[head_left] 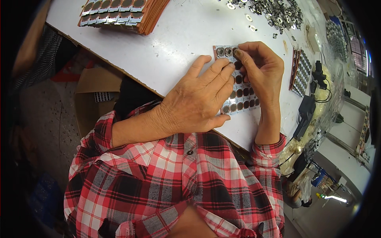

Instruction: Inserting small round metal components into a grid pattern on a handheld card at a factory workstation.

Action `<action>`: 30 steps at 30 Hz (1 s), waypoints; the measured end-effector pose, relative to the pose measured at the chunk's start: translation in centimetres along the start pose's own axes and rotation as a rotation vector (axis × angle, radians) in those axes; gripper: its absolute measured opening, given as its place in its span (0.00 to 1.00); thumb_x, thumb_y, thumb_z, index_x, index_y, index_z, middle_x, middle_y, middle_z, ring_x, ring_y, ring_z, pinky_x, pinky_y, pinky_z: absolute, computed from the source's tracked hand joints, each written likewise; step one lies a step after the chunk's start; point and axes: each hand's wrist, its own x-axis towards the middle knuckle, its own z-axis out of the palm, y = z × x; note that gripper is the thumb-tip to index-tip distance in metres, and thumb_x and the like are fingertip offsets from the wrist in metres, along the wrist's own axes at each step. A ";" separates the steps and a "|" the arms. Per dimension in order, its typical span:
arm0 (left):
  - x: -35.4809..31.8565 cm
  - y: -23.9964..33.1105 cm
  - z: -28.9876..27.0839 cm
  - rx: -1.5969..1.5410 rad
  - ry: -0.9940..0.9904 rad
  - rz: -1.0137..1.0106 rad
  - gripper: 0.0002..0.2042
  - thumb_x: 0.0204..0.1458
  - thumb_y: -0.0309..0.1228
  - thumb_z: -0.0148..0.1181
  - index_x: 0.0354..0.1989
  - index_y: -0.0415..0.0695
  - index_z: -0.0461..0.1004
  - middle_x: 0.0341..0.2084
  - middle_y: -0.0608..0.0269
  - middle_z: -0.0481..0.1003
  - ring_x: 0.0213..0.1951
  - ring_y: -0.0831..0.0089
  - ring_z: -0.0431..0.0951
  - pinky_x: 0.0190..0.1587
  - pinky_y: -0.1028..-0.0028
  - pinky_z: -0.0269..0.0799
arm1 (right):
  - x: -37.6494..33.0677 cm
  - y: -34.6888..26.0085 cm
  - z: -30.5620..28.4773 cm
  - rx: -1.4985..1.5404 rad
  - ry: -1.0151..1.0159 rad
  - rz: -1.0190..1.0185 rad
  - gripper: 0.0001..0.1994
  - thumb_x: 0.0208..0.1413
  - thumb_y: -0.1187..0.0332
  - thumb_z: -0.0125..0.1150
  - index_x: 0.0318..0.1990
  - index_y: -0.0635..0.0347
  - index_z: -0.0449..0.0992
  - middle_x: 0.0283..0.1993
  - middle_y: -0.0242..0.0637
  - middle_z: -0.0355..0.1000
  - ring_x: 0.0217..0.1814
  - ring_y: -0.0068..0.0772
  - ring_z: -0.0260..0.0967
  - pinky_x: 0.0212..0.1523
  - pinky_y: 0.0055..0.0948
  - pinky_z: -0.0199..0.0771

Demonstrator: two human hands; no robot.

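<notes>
A panel of small boards with rows of round dark discs lies on the white table in front of me. My left hand rests across its left part, palm down, with the fingers spread and the fingertips on the panel. At the panel's far edge my right hand pinches thumb and fingers together over the top row. Whatever sits between those fingertips is too small and covered to make out. In that row, left of the pinch, two discs carry small metal pieces. My hands hide much of the panel's middle.
Loose small metal pieces lie heaped at the far right of the white table. A tall stack of similar panels stands at the far left, and another small stack at right. Below left is a cardboard box.
</notes>
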 end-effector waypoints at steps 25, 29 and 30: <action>-0.1 0.0 -0.1 0.001 -0.056 -0.014 0.37 0.37 0.44 0.78 0.52 0.30 0.74 0.60 0.41 0.71 0.66 0.50 0.67 0.67 0.46 0.61 | 4.2 4.0 -2.3 -0.598 0.297 -0.474 0.06 0.59 0.76 0.64 0.42 0.56 0.83 0.37 0.33 0.78 0.37 0.33 0.77 0.40 0.29 0.75; -0.1 -0.1 0.0 -0.010 -0.054 -0.012 0.37 0.37 0.44 0.78 0.52 0.29 0.74 0.60 0.42 0.71 0.66 0.50 0.67 0.67 0.46 0.61 | 4.1 3.8 -2.5 -0.635 0.291 -0.509 0.07 0.61 0.76 0.64 0.45 0.60 0.82 0.38 0.33 0.79 0.37 0.26 0.74 0.43 0.25 0.74; -0.2 -0.1 0.0 -0.014 -0.054 -0.014 0.37 0.37 0.44 0.78 0.52 0.29 0.74 0.60 0.42 0.71 0.67 0.50 0.67 0.67 0.46 0.61 | 3.8 3.7 -2.4 -0.463 0.309 -0.398 0.07 0.61 0.75 0.65 0.45 0.60 0.82 0.36 0.33 0.78 0.37 0.26 0.74 0.42 0.25 0.73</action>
